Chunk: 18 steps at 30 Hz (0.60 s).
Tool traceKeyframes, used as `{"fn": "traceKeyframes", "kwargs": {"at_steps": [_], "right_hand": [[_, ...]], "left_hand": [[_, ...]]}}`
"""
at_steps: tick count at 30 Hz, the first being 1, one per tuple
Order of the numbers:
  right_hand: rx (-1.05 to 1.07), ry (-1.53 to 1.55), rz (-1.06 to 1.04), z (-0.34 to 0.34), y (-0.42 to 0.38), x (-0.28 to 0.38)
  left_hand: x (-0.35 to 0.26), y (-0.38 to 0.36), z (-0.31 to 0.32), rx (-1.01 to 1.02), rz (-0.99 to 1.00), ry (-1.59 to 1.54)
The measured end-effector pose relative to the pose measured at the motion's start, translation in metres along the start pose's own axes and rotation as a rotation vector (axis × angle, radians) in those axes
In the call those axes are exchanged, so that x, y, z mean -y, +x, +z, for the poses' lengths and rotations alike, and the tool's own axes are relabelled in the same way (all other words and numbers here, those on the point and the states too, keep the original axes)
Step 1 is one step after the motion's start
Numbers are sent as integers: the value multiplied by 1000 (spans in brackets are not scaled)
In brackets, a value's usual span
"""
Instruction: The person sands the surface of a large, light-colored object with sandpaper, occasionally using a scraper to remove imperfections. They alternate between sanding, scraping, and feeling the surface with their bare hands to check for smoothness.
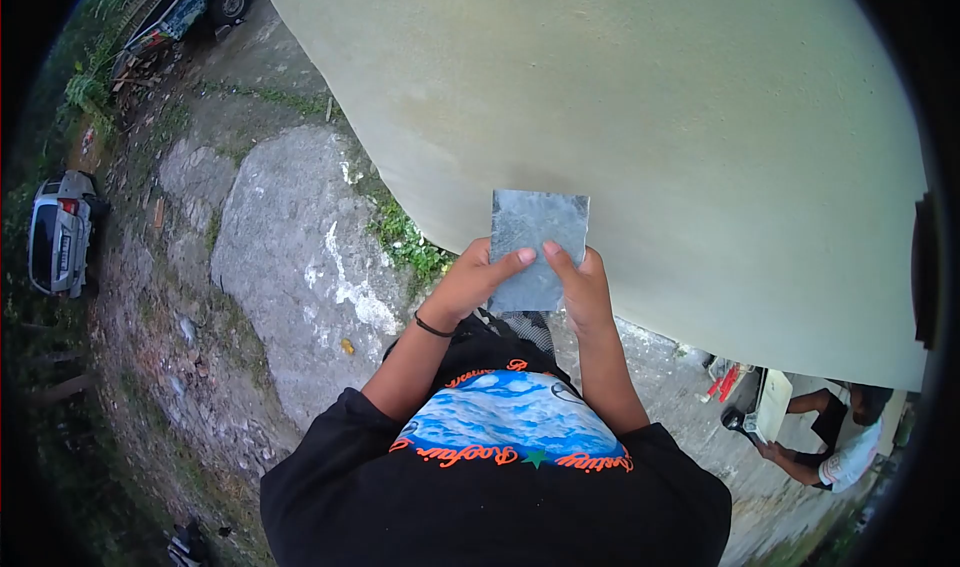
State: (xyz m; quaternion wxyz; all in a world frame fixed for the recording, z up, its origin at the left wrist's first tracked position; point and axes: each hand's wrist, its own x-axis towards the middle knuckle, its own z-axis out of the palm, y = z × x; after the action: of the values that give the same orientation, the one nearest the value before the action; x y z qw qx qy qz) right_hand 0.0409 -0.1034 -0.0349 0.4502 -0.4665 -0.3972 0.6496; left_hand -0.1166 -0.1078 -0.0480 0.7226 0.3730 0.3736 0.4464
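A flat grey rectangular sheet point(540, 222) is held upright in front of my chest, close to a pale wall. My left hand point(478, 279) grips its left edge, the thumb lying on the face of the sheet and a dark band round the wrist. On the right edge, my right hand point(583, 289) grips it the same way, thumb on the face. The fingers behind the sheet are hidden.
The pale wall point(650, 117) fills the upper right. Cracked concrete ground point(280, 257) lies left, with green weeds point(405, 245) along the wall base. A silver car point(62, 235) and a blue truck point(190, 12) stand farther off. Another person point(850, 457) is at lower right.
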Motion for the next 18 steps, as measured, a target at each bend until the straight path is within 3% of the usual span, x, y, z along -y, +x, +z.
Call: {"fn": "traceKeyframes", "kwargs": {"at_steps": [3, 4, 6, 7, 9, 10, 12, 13, 18], "right_hand": [[-31, -38, -29, -8, -4, 6], [-99, -181, -142, -17, -7, 15], [-277, -375, -368, -25, -16, 35], [-391, -425, -483, -29, -21, 47], [-561, -566, -755, -43, -29, 65], [-655, -600, -883, -49, -31, 72], [-814, -664, -1143, -57, -27, 87], [-874, -707, -1262, -62, -23, 93], [-924, -883, -1227, -76, 3, 87]], "left_hand": [[0, 2, 1, 7, 15, 24], [0, 0, 3, -12, 26, 26], [-8, -4, 8, -230, 294, 66], [-16, -3, 9, -257, 311, 68], [-29, -3, 12, -620, 569, 193], [-31, -3, 14, -641, 578, 194], [-40, 3, 14, -975, 598, 43], [-44, 10, 11, -979, 621, 45], [-24, 44, -14, -931, 715, 256]]}}
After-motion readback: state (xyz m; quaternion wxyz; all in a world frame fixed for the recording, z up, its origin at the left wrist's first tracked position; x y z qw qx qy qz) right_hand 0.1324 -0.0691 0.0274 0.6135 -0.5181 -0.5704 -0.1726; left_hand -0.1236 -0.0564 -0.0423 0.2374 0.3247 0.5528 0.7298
